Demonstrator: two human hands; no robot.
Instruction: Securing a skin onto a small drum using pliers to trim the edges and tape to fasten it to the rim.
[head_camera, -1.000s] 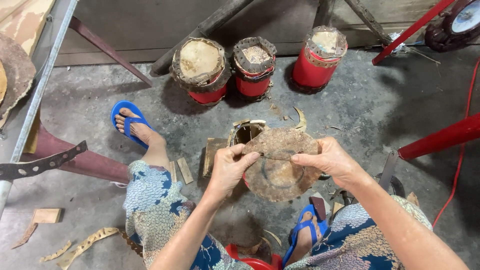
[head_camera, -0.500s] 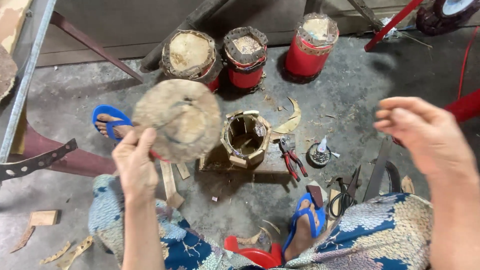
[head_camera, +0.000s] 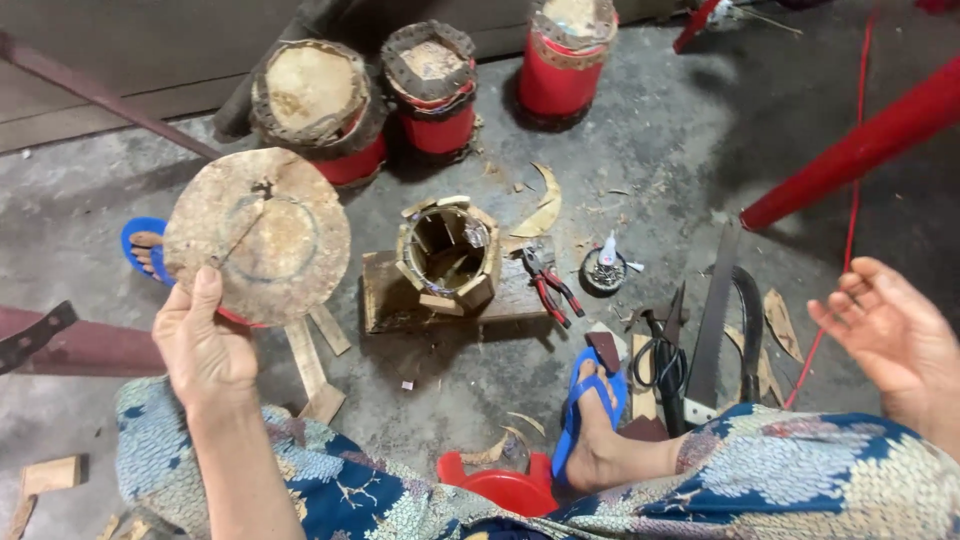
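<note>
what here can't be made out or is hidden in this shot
Head view:
- Far side of the round hide disc: faces away, held by the left hand.
- Third red drum: top cut by the frame edge.
- Red stool: mostly under the legs.
- Right hand: empty, wrist leaves the frame.

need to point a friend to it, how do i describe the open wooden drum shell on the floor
Find the three red drums by the wall. In front of them, a wooden block carries the drum shell. Alone among the drums, it is bare wood, hollow and uncovered.
</note>
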